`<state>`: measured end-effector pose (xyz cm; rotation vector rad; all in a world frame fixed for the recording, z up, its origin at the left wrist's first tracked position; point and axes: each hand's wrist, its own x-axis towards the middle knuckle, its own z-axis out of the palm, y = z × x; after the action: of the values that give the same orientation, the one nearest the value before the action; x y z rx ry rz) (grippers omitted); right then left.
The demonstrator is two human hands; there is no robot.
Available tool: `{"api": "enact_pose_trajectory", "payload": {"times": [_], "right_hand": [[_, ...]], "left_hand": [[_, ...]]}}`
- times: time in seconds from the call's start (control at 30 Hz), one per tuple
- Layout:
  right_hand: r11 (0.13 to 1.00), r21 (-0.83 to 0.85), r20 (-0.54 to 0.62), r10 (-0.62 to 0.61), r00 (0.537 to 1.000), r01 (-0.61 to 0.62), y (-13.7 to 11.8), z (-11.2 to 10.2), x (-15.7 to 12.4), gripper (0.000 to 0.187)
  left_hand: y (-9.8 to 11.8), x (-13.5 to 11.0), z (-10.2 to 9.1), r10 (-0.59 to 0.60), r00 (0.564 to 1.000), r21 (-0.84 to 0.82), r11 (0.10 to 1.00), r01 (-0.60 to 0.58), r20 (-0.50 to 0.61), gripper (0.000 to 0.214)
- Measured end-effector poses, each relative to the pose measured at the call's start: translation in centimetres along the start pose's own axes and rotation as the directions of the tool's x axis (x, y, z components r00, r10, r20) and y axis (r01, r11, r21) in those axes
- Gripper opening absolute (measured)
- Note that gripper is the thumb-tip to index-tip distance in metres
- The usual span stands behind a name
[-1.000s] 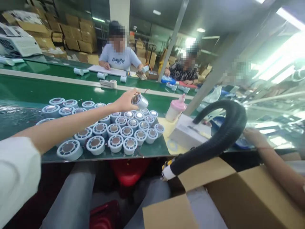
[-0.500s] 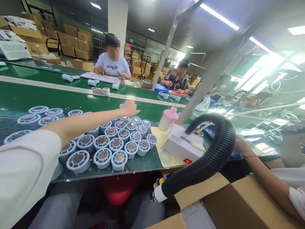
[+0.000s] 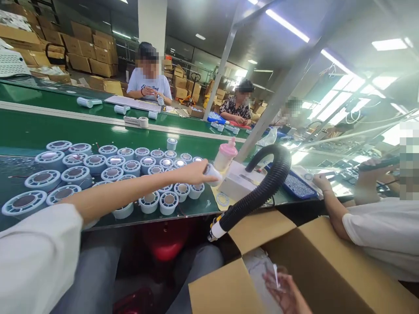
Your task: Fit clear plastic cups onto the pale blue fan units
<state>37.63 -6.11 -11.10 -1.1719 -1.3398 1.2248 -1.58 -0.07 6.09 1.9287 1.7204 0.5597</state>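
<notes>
My left hand [image 3: 201, 172] reaches over the right end of the rows, its fingers closed around a light-blue cylindrical part [image 3: 213, 174]. Beneath and beside that arm stand several light-blue round housings [image 3: 168, 199], each topped by a slotted ring and a metallic disc; some are hidden by the arm. At the bottom, my right hand [image 3: 286, 290] is inside the open cardboard box [image 3: 225, 285], pinching a clear plastic piece [image 3: 276, 278]. Wrapped white material [image 3: 258, 266] lies in the box beside those fingers.
A black flexible hose [image 3: 262, 187] arches from a white machine [image 3: 235, 183] at the table edge. Behind the machine stands a pink-topped bottle [image 3: 225, 155]. Beyond runs a green conveyor [image 3: 65, 124] carrying light-blue parts. Co-workers sit opposite and at right, near a blue tray [image 3: 299, 185].
My left hand has come right and nearer from the back of the rows, now with a light-blue part in it. My right hand has come into view in the box.
</notes>
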Motion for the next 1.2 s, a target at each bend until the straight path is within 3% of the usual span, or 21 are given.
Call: {"api": "enact_pose_trajectory", "payload": {"times": [0.03,0.07,0.1,0.13,0.17,0.2,0.27,0.3,0.33,0.37,0.43,0.5,0.57,0.67,0.73,0.83,1.03,1.2], "right_hand": [[0.999,0.046,-0.003,0.009,1.000,-0.008,0.4,-0.2,-0.9,0.038],[0.997,0.072,0.009,-0.014,1.000,0.014,0.2,0.0,-1.9,0.035],[0.997,0.046,0.040,-0.070,0.997,0.068,-0.5,0.8,-3.0,0.030],[0.987,-0.034,0.102,-0.153,0.983,0.157,-1.6,2.1,-4.0,0.029],[0.939,-0.134,0.230,-0.281,0.932,0.317,-2.9,3.9,-4.9,0.033],[0.848,-0.259,0.364,-0.357,0.860,0.462,-4.5,6.1,-5.7,0.037],[0.582,-0.474,0.520,-0.420,0.744,0.660,-7.1,10.7,-6.8,0.045],[0.456,-0.514,0.573,-0.447,0.687,0.726,-8.1,12.7,-7.1,0.050],[0.363,-0.558,0.584,-0.466,0.664,0.746,-8.6,14.4,-7.2,0.052],[0.298,-0.608,0.584,-0.460,0.669,0.736,-8.9,15.7,-7.2,0.054],[0.247,-0.680,0.569,-0.416,0.709,0.690,-8.7,17.1,-7.2,0.050],[0.302,-0.689,0.568,-0.340,0.750,0.659,-8.2,17.3,-7.2,0.038],[0.479,-0.619,0.574,-0.265,0.775,0.622,-8.0,17.1,-7.2,0.023],[0.757,-0.456,0.551,-0.172,0.817,0.467,-8.5,16.8,-7.2,0.012],[0.840,-0.391,0.502,-0.149,0.852,0.377,-9.0,16.7,-7.2,0.013],[0.870,-0.369,0.447,-0.141,0.883,0.325,-9.1,16.6,-7.2,0.019],[0.889,-0.293,0.477,-0.184,0.860,0.353,-8.4,16.6,-7.5,0.019],[0.984,-0.157,0.349,-0.025,0.937,0.085,-8.4,16.9,-7.5,0.022]], "left_hand": [[-0.3,-2.0,-0.1,0.012,0.999,-0.121,0.993,-0.007,0.039,0.051],[-0.7,-4.0,0.1,0.033,0.990,-0.471,0.881,0.035,0.135,0.048],[-1.0,-6.0,0.8,0.040,0.973,-0.711,0.690,0.139,0.229,0.047],[-1.3,-7.9,1.8,0.042,0.940,-0.821,0.500,0.275,0.340,0.046],[-1.6,-9.5,3.0,0.043,0.893,-0.846,0.344,0.407,0.448,0.048],[-1.9,-11.0,4.3,0.026,0.841,-0.819,0.246,0.519,0.541,0.050],[-2.2,-13.2,6.9,-0.030,0.758,-0.740,0.195,0.644,0.651,0.049],[-2.3,-13.9,7.9,-0.055,0.744,-0.716,0.229,0.659,0.666,0.045],[-2.3,-14.5,8.7,-0.067,0.749,-0.704,0.297,0.646,0.659,0.040],[-2.2,-15.0,9.1,-0.064,0.765,-0.689,0.392,0.610,0.641,0.036],[-2.1,-15.5,9.3,-0.020,0.819,-0.632,0.625,0.458,0.573,0.030],[-1.9,-16.0,8.9,0.051,0.898,-0.535,0.818,0.213,0.436,0.024],[-1.9,-16.3,8.6,0.124,0.953,-0.434,0.901,0.009,0.277,0.020],[-2.3,-16.8,9.2,0.122,0.982,-0.433,0.900,-0.050,0.141,0.027],[-2.9,-17.1,9.9,0.101,0.987,-0.484,0.874,-0.029,0.122,0.049],[-3.9,-17.4,11.1,0.129,0.985,-0.533,0.845,-0.048,0.117,0.062],[-4.4,-18.1,11.3,0.143,0.988,-0.617,0.783,-0.077,0.058,0.059],[-4.8,-17.8,11.3,0.271,0.962,-0.422,0.877,-0.231,0.037,0.065]]}}
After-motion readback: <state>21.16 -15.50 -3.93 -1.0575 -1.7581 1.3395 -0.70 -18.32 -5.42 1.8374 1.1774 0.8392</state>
